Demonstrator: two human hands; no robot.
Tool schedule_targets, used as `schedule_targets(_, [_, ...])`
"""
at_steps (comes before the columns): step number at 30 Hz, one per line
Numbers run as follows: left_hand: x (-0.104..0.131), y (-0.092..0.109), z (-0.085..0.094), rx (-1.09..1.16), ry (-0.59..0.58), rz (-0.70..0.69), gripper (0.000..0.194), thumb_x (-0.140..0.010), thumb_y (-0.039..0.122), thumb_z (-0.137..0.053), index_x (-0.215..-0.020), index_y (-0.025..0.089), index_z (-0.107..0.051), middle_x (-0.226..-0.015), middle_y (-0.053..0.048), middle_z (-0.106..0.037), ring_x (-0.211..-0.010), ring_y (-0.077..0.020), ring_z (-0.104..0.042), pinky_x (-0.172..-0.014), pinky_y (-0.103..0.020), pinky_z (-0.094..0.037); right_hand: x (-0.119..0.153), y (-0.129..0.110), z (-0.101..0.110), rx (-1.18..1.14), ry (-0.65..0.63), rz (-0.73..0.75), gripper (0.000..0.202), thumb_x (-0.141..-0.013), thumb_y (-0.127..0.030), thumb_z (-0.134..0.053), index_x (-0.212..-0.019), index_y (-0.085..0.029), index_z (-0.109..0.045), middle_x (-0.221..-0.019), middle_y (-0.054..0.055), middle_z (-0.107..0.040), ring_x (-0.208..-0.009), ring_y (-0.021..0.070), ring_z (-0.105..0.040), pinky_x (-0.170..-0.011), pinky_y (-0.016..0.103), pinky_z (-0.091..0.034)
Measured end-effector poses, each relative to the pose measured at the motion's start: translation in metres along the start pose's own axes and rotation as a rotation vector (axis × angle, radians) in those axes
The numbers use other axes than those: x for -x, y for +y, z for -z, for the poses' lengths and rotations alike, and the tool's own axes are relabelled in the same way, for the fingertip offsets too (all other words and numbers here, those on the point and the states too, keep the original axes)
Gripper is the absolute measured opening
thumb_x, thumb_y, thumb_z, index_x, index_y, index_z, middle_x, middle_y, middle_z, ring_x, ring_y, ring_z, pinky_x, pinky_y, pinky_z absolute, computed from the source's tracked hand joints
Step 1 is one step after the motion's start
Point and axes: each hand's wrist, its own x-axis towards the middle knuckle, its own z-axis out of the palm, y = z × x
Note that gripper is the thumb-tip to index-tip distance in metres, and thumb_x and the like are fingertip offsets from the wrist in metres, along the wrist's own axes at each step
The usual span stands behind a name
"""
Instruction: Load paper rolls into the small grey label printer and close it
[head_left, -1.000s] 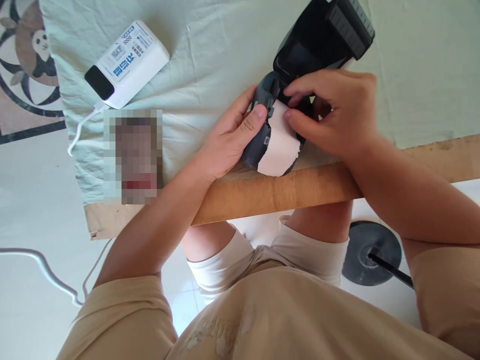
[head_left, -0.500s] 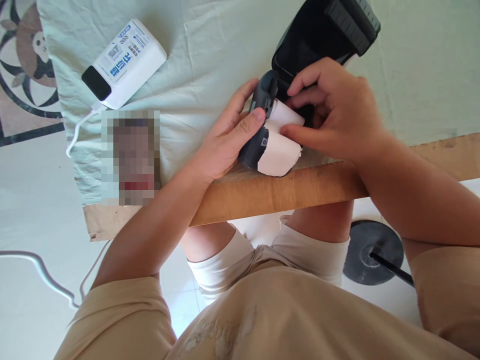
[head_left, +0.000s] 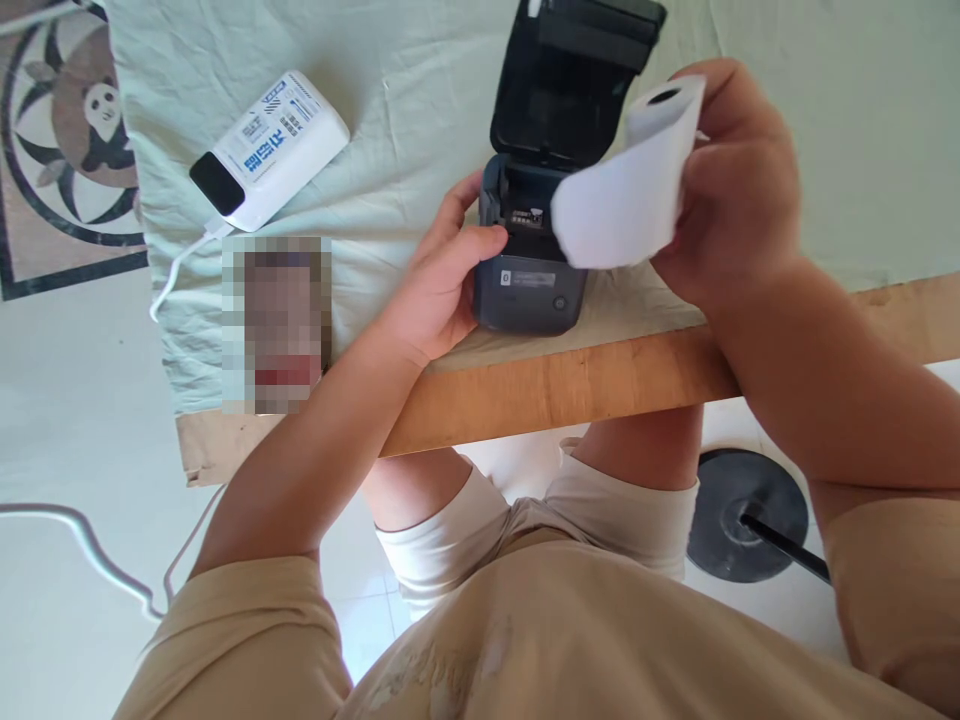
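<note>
Dark printer (head_left: pixel 525 308) sat on green cloth (head_left: pixel 420 90), just in from wooden table edge (head_left: pixel 555 388); lid (head_left: pixel 562 90) stood open toward twelve o'clock, inner bay showing. Left hand (head_left: pixel 442 285) clamped on printer's nine o'clock side, thumb over bay rim. Right hand (head_left: pixel 746 190) apart from left, at two o'clock of printer, pinching white paper roll (head_left: pixel 630 205); some fingers hidden behind paper. Roll's loose end curled toward printer, overlapping bay's three o'clock side in view; contact, cannot tell. White power bank (head_left: pixel 289 140) lay at ten o'clock, cable (head_left: pixel 176 265) plugged in. Pixelated item (head_left: pixel 281 310) between eight and nine, unreadable.
</note>
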Motion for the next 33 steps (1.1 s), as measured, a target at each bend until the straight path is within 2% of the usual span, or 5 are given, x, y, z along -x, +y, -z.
schedule_targets(5, [0.0,0.002,0.004,-0.011,0.038,-0.015,0.014,-0.092,0.029,-0.071,-0.106,0.029,-0.071,-0.102,0.0,-0.08,-0.116,-0.0286,-0.072,-0.089,-0.035,-0.06,-0.018,0.017,0.019,0.041,0.13,-0.156,0.055,-0.061,-0.063,-0.078,-0.102,-0.031,-0.06,-0.081,0.0,-0.059,-0.053,0.0114,-0.041,-0.04,0.031,-0.02])
schedule_targets(9, [-0.001,0.003,0.006,-0.006,0.012,-0.019,0.011,-0.091,0.035,-0.07,-0.1,0.028,-0.07,-0.111,-0.003,-0.083,-0.14,-0.0377,-0.068,-0.104,-0.045,-0.063,-0.018,0.032,0.021,0.251,0.246,-0.062,0.052,-0.06,-0.034,-0.093,-0.093,-0.028,-0.053,-0.085,-0.002,-0.058,-0.07,0.0114,-0.043,-0.055,0.029,-0.033])
schedule_targets(17, [-0.003,0.004,0.01,0.06,-0.023,-0.013,0.019,-0.088,0.034,-0.069,-0.105,0.026,-0.069,-0.108,-0.005,-0.086,-0.152,-0.0406,-0.063,-0.118,-0.052,-0.06,-0.008,0.027,0.021,0.807,0.026,0.137,0.038,-0.084,-0.021,-0.089,-0.095,-0.025,-0.053,-0.097,0.001,-0.069,-0.088,0.0159,-0.057,-0.088,0.036,-0.049])
schedule_targets(26, [0.005,0.005,-0.002,0.058,0.116,-0.015,0.012,-0.094,0.033,-0.073,-0.104,0.026,-0.069,-0.101,0.0,-0.082,-0.108,-0.0259,-0.078,-0.086,-0.034,-0.063,-0.004,0.027,0.021,0.926,-0.157,0.16,0.046,-0.081,-0.028,-0.089,-0.117,-0.03,-0.061,-0.114,0.003,-0.076,-0.08,0.0167,-0.058,-0.072,0.036,-0.052])
schedule_targets(33, [-0.003,0.008,0.003,-0.018,0.041,0.035,0.028,-0.094,0.014,-0.07,-0.115,0.031,-0.064,-0.112,0.002,-0.082,-0.135,-0.0296,-0.074,-0.1,-0.038,-0.064,0.008,0.018,0.012,0.893,-0.037,0.383,0.032,-0.091,-0.047,-0.075,-0.114,-0.031,-0.059,-0.117,0.006,-0.072,-0.097,0.0242,-0.069,-0.065,0.039,-0.05])
